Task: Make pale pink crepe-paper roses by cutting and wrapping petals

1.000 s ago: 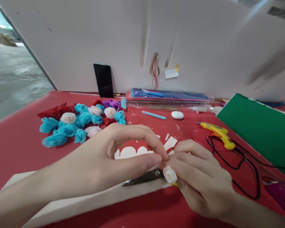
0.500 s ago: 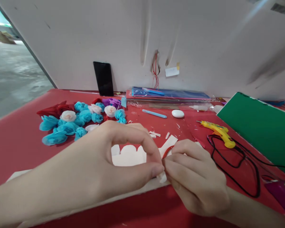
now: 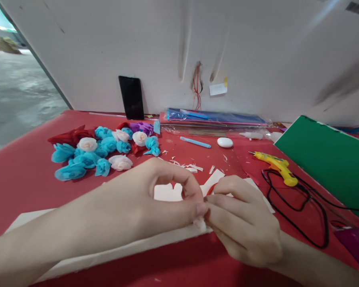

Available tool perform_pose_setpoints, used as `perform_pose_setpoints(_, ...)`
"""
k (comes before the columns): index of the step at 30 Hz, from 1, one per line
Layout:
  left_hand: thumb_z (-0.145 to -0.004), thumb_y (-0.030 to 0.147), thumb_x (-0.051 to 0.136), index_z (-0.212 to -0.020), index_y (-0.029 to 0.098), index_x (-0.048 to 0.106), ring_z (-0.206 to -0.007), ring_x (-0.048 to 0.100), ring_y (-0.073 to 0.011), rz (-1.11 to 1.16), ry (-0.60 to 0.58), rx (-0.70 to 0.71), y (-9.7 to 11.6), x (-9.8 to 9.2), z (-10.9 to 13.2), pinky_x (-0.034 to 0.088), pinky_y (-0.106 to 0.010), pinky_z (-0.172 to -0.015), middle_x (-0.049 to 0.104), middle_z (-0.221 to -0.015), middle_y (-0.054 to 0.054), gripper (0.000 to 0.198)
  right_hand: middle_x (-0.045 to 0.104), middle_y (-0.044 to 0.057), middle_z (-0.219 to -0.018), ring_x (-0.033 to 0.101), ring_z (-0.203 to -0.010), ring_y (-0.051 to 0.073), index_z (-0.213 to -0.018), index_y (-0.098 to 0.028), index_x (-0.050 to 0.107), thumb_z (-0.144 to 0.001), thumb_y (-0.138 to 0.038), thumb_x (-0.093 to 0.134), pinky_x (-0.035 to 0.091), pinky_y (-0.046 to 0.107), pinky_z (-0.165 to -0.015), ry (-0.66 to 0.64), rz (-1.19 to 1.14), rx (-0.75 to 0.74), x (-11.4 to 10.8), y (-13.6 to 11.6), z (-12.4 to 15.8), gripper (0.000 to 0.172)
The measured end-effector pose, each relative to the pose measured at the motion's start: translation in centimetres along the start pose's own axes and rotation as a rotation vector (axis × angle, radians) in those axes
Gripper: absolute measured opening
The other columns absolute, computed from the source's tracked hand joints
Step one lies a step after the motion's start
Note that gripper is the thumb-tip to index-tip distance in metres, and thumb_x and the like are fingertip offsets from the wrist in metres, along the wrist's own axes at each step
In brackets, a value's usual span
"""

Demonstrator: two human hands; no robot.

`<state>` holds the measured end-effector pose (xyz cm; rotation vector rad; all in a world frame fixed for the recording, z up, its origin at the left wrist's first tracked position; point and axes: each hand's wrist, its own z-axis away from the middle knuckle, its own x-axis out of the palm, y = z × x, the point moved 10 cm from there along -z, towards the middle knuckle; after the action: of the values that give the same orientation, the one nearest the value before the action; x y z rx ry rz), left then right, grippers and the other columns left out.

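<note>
My left hand [image 3: 143, 203] curves in from the left, thumb and forefinger pinched together. Beneath its fingertips hangs a small crumpled off-white strip [image 3: 200, 224], thin like crepe paper or cloth. My right hand [image 3: 245, 221] is closed with its fingertips against those of the left, at the same strip; its grip point is mostly hidden. Beside the right forefinger a red curved piece [image 3: 212, 189] shows, perhaps a scissors handle; whether the hand touches it I cannot tell. Under both hands lies off-white sheet material [image 3: 167, 193] with a scalloped edge.
Blue, pale pink, red and purple fabric-like flowers [image 3: 107, 145] lie back left. A phone [image 3: 131, 97] leans against the wall. Beyond the hands are scraps [image 3: 194, 167], a blue pen [image 3: 195, 142] and a white oval object [image 3: 225, 142]. A yellow glue gun [image 3: 275, 165] with black cord and a green board [image 3: 326, 159] stand right.
My left hand has shifted slightly right and its finger loop has narrowed. The strip at the fingertips looks more bunched. The right hand has barely moved.
</note>
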<state>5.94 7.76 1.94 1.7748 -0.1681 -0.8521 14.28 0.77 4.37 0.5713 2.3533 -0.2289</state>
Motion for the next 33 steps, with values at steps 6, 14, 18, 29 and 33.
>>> perform_pose_setpoints(6,-0.096,0.044,0.054,-0.076,0.028,0.072,-0.075,0.069,-0.0137,0.129,0.023,-0.027,-0.2,-0.4,0.5,0.055,-0.017,-0.069,0.074,-0.08,0.005,0.031,0.075,0.006,-0.075,0.057,-0.065,0.013,-0.087,-0.012,0.069,-0.103,-0.012,0.044,0.054,0.03,-0.069,0.007,-0.358,0.082,0.2,1.5,-0.2,0.03)
perform_pose_setpoints(14,-0.099,0.051,0.047,-0.078,0.026,0.065,-0.081,0.068,-0.0124,0.263,-0.05,-0.03,-0.3,0.9,0.8,0.055,-0.015,-0.079,0.072,-0.08,0.006,0.037,0.078,0.004,-0.076,0.057,-0.063,0.011,-0.079,-0.014,0.072,-0.104,-0.031,0.048,0.051,0.027,-0.062,-0.003,-0.737,0.322,1.9,3.3,-0.1,0.038)
perform_pose_setpoints(18,-0.099,0.045,0.05,-0.077,0.024,0.064,-0.079,0.067,-0.0103,0.264,-0.048,-0.006,0.2,1.0,0.6,0.053,-0.013,-0.079,0.071,-0.08,0.007,0.034,0.078,0.002,-0.073,0.061,-0.062,0.011,-0.081,-0.015,0.075,-0.103,-0.033,0.051,0.053,0.027,-0.064,0.005,-0.784,0.371,2.1,3.5,-0.1,0.037)
perform_pose_setpoints(29,-0.099,0.033,0.051,-0.073,0.023,0.062,-0.068,0.059,-0.0062,0.221,-0.088,0.009,0.4,1.3,0.6,0.049,-0.009,-0.069,0.068,-0.074,0.008,0.03,0.077,0.004,-0.073,0.058,-0.068,0.013,-0.077,-0.014,0.075,-0.103,-0.036,0.049,0.054,0.026,-0.066,-0.065,-0.856,0.403,3.0,3.5,0.2,0.043)
perform_pose_setpoints(33,-0.097,0.029,0.051,-0.073,0.023,0.062,-0.071,0.062,-0.009,0.185,-0.083,-0.021,0.1,1.2,0.7,0.05,-0.013,-0.068,0.067,-0.075,0.007,0.027,0.076,0.005,-0.069,0.058,-0.067,0.012,-0.079,-0.013,0.076,-0.103,-0.035,0.05,0.051,0.024,-0.063,-0.058,-0.864,0.413,2.9,3.6,0.1,0.041)
